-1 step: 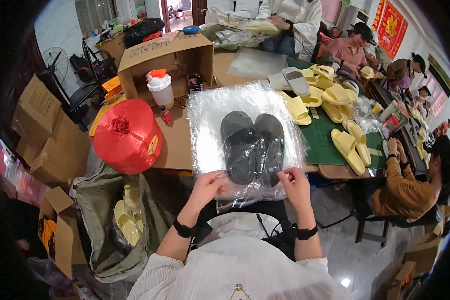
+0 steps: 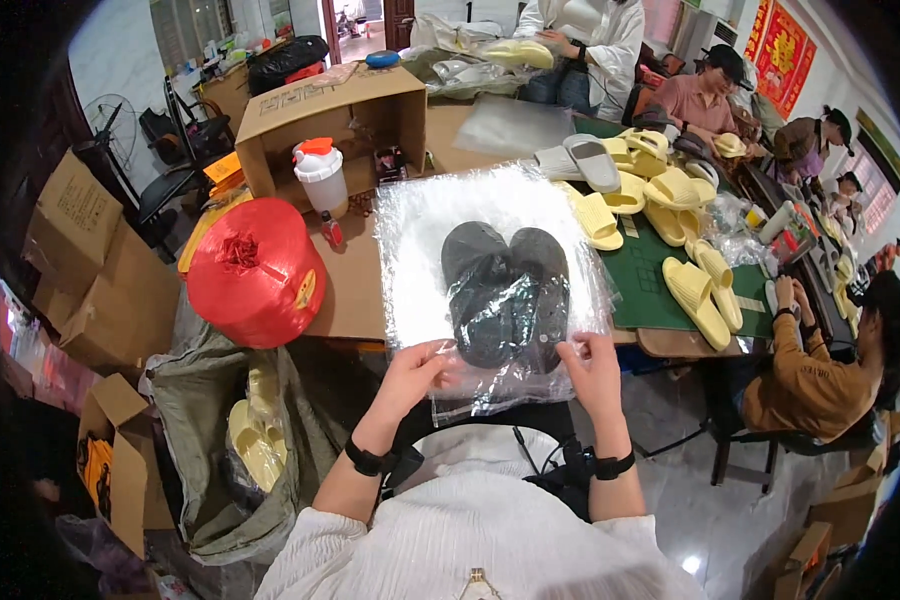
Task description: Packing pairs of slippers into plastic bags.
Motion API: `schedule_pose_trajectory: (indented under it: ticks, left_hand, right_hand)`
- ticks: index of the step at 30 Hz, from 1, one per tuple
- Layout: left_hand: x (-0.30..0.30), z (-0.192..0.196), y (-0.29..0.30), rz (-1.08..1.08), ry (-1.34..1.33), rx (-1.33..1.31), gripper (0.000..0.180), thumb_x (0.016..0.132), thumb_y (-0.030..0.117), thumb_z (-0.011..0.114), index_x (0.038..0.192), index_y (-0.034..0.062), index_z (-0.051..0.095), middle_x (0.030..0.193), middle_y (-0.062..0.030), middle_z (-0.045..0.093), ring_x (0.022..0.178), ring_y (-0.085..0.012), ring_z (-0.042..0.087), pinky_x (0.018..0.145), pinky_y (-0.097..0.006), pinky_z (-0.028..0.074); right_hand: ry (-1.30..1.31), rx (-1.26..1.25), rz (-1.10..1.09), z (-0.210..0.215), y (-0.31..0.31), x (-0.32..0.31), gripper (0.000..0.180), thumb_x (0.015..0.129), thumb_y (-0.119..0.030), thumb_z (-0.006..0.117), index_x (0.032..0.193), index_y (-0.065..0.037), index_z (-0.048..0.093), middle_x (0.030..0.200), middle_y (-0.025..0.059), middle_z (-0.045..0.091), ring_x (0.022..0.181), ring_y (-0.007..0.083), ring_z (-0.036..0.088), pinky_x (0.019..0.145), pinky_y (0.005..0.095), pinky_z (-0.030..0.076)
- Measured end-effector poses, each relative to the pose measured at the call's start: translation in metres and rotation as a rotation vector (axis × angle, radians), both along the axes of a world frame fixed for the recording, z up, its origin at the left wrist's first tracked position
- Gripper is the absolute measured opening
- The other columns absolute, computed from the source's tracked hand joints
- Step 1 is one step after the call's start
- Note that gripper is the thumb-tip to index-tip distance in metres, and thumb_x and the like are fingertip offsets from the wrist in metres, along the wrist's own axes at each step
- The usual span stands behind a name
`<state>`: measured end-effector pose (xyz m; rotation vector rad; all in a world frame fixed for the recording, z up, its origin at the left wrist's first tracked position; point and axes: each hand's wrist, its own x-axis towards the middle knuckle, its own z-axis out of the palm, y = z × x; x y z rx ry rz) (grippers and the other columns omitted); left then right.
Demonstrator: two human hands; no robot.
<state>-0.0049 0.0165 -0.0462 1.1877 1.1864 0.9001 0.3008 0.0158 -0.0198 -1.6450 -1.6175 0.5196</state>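
A pair of dark grey slippers [image 2: 477,290] lies side by side inside a clear plastic bag [image 2: 544,375], toes and heels both under the shiny film. Beneath it are more clear bags [image 2: 415,250], stacked flat at the table's near edge. At the near left of the slippers, my left hand [image 2: 420,372] pinches the bag's edge between thumb and fingers. My right hand [image 2: 590,368] does the same at the near right, close to one slipper's end. The bag's near end hangs past the table edge toward my lap.
Yellow slippers [image 2: 695,300] lie on a green mat [image 2: 640,285] at right. A large red twine roll [image 2: 255,270], a white bottle [image 2: 320,180] and an open cardboard box [image 2: 335,95] stand left. A sack [image 2: 195,450] holds bagged yellow slippers. Co-workers sit at right; another person stands opposite.
The film over the slippers has shifted a little, and its glints lie differently. Both my hands stay nearly in place on the bag.
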Motion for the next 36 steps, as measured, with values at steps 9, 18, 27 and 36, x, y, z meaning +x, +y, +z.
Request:
schedule_pose_trajectory:
  ticks: [9, 18, 27, 36]
  left_hand:
    - [-0.005, 0.064, -0.002, -0.006, -0.273, 0.196, 0.044, 0.089, -0.004, 0.05, 0.132, -0.002, 0.054, 0.109, -0.0124, 0.07, 0.106, -0.017, 0.064, 0.093, -0.028, 0.046]
    - [-0.035, 0.049, -0.004, 0.04, 0.061, 0.244, 0.028, 0.089, 0.0, 0.053, 0.115, -0.0056, 0.063, 0.1, -0.0093, 0.073, 0.096, -0.0159, 0.065, 0.088, -0.029, 0.047]
    - [-0.039, 0.064, -0.011, 0.114, 0.132, 0.089, 0.017, 0.094, 0.005, 0.053, 0.101, -0.0027, 0.067, 0.093, -0.008, 0.072, 0.083, -0.0137, 0.068, 0.07, -0.024, 0.053]
    - [-0.002, 0.036, -0.001, 0.196, -0.09, 0.648, 0.013, 0.096, -0.007, 0.048, 0.098, -0.005, 0.06, 0.101, -0.0113, 0.069, 0.103, -0.0211, 0.066, 0.092, -0.032, 0.051]
  right_hand:
    - [0.562, -0.314, 0.212, 0.005, 0.001, 0.016, 0.045, 0.087, -0.03, 0.073, 0.118, 0.002, 0.063, 0.083, 0.0014, 0.067, 0.073, 0.013, 0.059, 0.07, 0.0271, 0.047]
    - [0.628, -0.53, 0.259, 0.003, 0.011, 0.033, 0.016, 0.091, -0.016, 0.064, 0.1, -0.004, 0.07, 0.089, -0.0001, 0.07, 0.055, 0.0012, 0.042, 0.047, 0.0179, 0.031]
    - [0.831, -0.38, 0.105, 0.019, 0.005, 0.015, 0.012, 0.097, -0.01, 0.054, 0.108, -0.005, 0.054, 0.083, 0.0041, 0.062, 0.065, 0.0113, 0.062, 0.056, 0.0204, 0.049]
    - [0.964, 0.315, 0.085, 0.002, 0.021, 0.003, 0.012, 0.102, -0.012, 0.049, 0.108, -0.002, 0.051, 0.089, 0.0037, 0.058, 0.072, 0.0114, 0.06, 0.067, 0.0275, 0.055]
